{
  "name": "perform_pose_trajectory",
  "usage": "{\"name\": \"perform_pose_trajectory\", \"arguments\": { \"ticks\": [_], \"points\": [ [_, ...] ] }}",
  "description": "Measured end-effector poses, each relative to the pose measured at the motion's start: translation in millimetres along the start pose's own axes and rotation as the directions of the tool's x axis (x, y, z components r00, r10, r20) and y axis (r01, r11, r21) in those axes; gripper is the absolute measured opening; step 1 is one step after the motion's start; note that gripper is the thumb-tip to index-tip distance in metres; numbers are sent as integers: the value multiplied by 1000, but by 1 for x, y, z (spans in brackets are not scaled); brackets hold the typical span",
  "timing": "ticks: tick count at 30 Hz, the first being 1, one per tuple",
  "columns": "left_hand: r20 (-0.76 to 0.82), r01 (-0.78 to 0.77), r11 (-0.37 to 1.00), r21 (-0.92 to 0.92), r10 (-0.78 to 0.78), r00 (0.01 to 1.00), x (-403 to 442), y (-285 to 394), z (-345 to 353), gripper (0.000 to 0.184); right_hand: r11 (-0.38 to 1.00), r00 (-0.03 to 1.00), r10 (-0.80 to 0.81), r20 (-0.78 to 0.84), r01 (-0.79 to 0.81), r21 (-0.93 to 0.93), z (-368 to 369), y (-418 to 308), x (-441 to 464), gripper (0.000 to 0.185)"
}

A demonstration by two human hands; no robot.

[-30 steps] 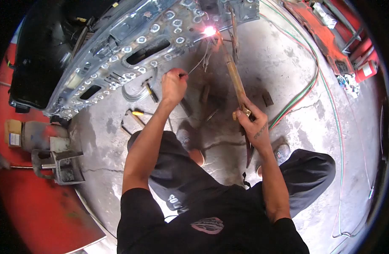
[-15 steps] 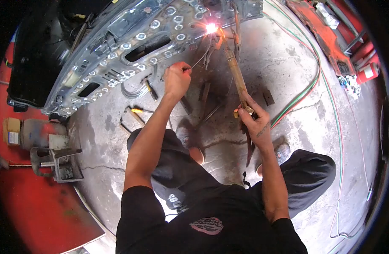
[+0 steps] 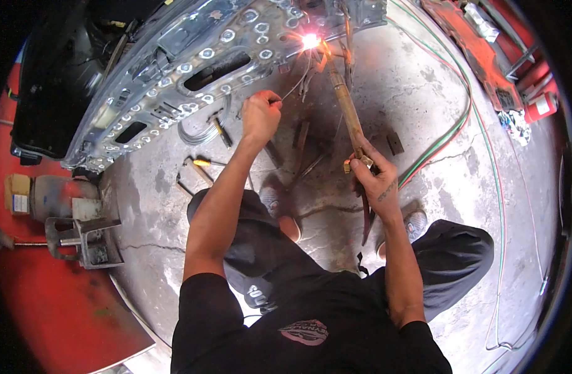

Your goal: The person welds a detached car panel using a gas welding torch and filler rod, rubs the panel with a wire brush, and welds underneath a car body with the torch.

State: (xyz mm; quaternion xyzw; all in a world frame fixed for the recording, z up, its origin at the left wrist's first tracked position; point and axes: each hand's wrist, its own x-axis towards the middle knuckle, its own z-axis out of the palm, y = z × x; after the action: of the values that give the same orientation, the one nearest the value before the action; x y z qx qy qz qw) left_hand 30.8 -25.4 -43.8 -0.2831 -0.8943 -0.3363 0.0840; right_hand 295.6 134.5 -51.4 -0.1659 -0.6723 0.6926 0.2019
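My right hand [image 3: 377,174] is closed around the handle of a brass welding torch [image 3: 347,109], which points up and away from me. At its tip a bright glow [image 3: 311,42] burns against the lower edge of a grey metal car panel [image 3: 167,93] with many round spot marks and oval holes. My left hand [image 3: 261,117] pinches a thin filler rod [image 3: 296,87], whose far end runs up to the glow. Locking pliers [image 3: 348,53] hang at the panel edge beside the torch tip, partly hidden by glare.
Coiled wire [image 3: 195,134], a hammer [image 3: 221,131] and a yellow-handled screwdriver [image 3: 202,163] lie on the concrete floor [image 3: 155,215]. Green and red hoses [image 3: 442,144] curve along the right. A metal clamp-like tool [image 3: 83,240] and a red panel [image 3: 55,305] are at the left.
Almost nothing differs. Both hands, the torch and the rod stay in place, and the glow keeps burning at the same spot.
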Motion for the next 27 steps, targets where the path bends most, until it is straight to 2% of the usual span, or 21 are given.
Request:
{"name": "perform_pose_trajectory", "arguments": {
  "ticks": [7,12,27],
  "points": [
    [45,23,999,37,-24,999,0,1,-1,15,999,999,49,7,-49,11,0,-7,-1,49],
    [27,36,999,-2,-36,999,0,4,-2,10,1000,1000,7,3,-7,-11,-1,0,0,50],
    [63,21,999,45,-23,998,1,4,-3,16,1000,1000,20,11,-20,3,-2,0,1,51]
  ]
}}
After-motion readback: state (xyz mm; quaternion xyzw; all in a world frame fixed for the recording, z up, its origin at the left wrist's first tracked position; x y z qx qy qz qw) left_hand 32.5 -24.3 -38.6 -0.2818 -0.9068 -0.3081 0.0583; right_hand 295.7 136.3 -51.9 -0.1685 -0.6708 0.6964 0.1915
